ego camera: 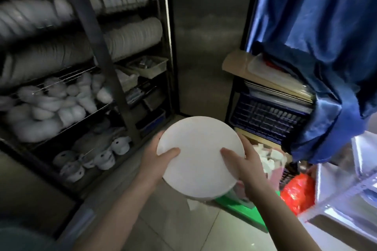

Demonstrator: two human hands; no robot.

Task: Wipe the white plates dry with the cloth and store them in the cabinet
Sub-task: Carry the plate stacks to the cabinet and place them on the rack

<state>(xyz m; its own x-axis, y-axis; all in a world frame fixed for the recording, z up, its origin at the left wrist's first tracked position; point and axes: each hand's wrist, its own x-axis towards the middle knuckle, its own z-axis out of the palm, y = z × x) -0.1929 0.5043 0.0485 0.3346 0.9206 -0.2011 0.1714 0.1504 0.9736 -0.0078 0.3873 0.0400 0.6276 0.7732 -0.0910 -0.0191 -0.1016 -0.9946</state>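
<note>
Gripping the white plates (201, 155) at lower centre, the left hand (156, 162) and right hand (245, 167) clamp opposite rims, thumbs pressed on top. No cloth shows, so wiping seems finished and only shelving remains. The open cabinet (98, 32) at left is packed with stacked crockery (134, 36), while a blue curtain (318, 36) and a blue crate (267, 116) crowd the right.

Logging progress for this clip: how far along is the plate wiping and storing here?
No cloth is in view, so wiping seems finished. Both the left hand and right hand grip a stack of white plates before the open cabinet, which already holds other plates. Shelving this stack remains.
</note>
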